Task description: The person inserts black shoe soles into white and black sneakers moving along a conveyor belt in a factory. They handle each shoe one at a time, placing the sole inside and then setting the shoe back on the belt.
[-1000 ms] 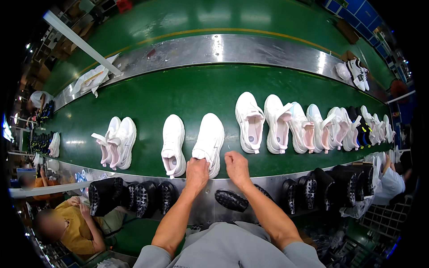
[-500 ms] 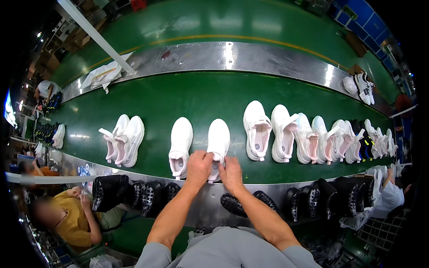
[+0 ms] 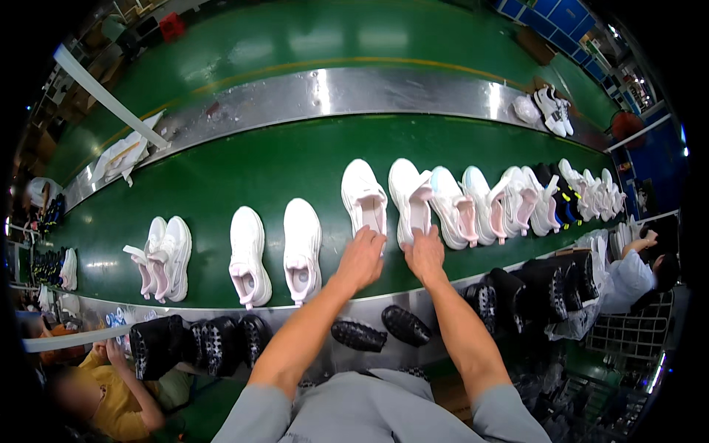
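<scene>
Two white sneakers with pale pinkish linings, a left one (image 3: 360,179) and a right one (image 3: 403,177), stand side by side on the green conveyor belt (image 3: 288,151), toes away from me. At the heel of the left sneaker, my left hand (image 3: 360,258) has its fingers closed on the collar. My right hand (image 3: 425,257) pinches the heel of the other sneaker. My fingers partly hide both heels. Just left, another white sneaker (image 3: 302,229) and its mate (image 3: 247,236) stand untouched, toes away from me.
More white shoes (image 3: 484,196) line the belt to the right, and a white pair (image 3: 173,251) stands at left. Black shoes and soles (image 3: 358,334) lie along the near metal ledge. A person in yellow (image 3: 118,399) sits at lower left, another in white (image 3: 631,277) at right.
Both hands have let go of the sneaker they were working on and moved right to the neighbouring pair, one hand at each heel. The view has swung right.
</scene>
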`<state>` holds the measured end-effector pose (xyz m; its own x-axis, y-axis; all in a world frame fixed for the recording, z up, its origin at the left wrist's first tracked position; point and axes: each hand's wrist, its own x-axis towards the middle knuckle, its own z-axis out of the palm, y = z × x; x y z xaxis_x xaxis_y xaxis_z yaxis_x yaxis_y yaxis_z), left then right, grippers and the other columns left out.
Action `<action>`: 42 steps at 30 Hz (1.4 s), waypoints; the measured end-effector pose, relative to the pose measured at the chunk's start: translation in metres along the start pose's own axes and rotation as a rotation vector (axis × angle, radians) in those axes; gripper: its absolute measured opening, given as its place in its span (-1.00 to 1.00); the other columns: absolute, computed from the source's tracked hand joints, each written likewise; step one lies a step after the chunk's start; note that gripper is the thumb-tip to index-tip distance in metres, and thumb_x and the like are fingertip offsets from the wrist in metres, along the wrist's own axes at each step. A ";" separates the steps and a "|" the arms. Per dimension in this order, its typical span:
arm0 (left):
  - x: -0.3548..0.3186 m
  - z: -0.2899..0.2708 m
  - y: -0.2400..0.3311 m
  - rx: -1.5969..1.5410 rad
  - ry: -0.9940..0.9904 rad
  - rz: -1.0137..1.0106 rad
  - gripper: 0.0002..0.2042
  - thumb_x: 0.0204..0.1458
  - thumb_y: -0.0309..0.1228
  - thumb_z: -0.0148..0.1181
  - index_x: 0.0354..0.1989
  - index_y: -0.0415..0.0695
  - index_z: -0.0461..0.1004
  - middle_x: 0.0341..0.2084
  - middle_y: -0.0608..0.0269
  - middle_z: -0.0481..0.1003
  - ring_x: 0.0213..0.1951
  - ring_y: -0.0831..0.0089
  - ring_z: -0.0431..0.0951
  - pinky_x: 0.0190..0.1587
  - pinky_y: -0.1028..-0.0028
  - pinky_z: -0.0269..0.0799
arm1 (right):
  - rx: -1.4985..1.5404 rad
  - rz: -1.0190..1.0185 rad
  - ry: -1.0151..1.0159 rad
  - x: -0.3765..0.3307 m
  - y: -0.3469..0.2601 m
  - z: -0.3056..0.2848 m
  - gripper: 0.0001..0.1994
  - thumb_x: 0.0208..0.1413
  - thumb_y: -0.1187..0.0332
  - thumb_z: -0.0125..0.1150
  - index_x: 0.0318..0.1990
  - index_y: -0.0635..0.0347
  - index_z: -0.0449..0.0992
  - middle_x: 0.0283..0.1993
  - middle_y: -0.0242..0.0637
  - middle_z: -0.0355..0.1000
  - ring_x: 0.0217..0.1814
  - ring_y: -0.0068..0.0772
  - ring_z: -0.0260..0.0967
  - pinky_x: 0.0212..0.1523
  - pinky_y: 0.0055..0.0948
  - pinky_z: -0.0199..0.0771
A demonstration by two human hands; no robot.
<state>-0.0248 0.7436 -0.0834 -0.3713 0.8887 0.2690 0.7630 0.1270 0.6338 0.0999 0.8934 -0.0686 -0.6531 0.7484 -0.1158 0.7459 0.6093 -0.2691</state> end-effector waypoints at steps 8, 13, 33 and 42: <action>-0.031 -0.008 0.013 -0.205 -0.001 -0.046 -0.67 -0.02 -0.52 0.28 -0.03 -0.21 0.52 -0.20 -0.09 0.56 -0.06 -0.09 0.52 0.08 0.11 0.44 | 0.072 -0.363 0.181 -0.099 -0.005 -0.010 -0.45 0.06 0.23 0.40 0.18 0.28 0.43 0.16 0.06 0.34 0.08 0.16 0.35 0.07 -0.03 0.42; -0.092 -0.039 0.019 -0.168 0.018 -0.302 -0.79 0.04 -0.53 0.26 -0.13 -0.24 0.56 -0.20 -0.04 0.57 -0.09 -0.03 0.54 0.00 0.14 0.47 | 0.167 -0.551 -0.233 -0.204 -0.013 -0.014 -0.35 0.00 0.14 0.46 0.20 0.27 0.42 0.13 -0.04 0.38 0.02 0.02 0.36 0.04 -0.12 0.43; -0.017 -0.030 0.023 -0.152 0.278 -0.561 -0.61 0.17 -0.33 0.29 0.10 -0.29 0.45 -0.07 -0.15 0.55 -0.01 0.00 0.58 0.05 0.14 0.50 | 0.335 -0.076 -0.392 -0.127 -0.035 -0.076 -0.46 0.21 -0.07 0.28 -0.32 0.40 0.46 -0.41 0.24 0.52 -0.27 0.37 0.51 -0.27 0.13 0.49; 0.063 -0.024 -0.026 -0.036 0.012 -0.144 -0.77 0.14 -0.31 0.28 -0.23 -0.26 0.61 -0.36 -0.19 0.60 -0.25 -0.17 0.61 -0.19 0.04 0.52 | -0.004 -0.138 -0.113 -0.040 -0.064 -0.049 -0.63 0.12 0.17 0.36 -0.29 0.41 0.52 -0.39 0.13 0.58 -0.29 0.17 0.61 -0.21 0.01 0.60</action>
<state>-0.0808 0.7860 -0.0658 -0.4817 0.8572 0.1820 0.6822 0.2365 0.6919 0.0847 0.8373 0.0004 -0.7595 0.6235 -0.1853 0.6487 0.7052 -0.2860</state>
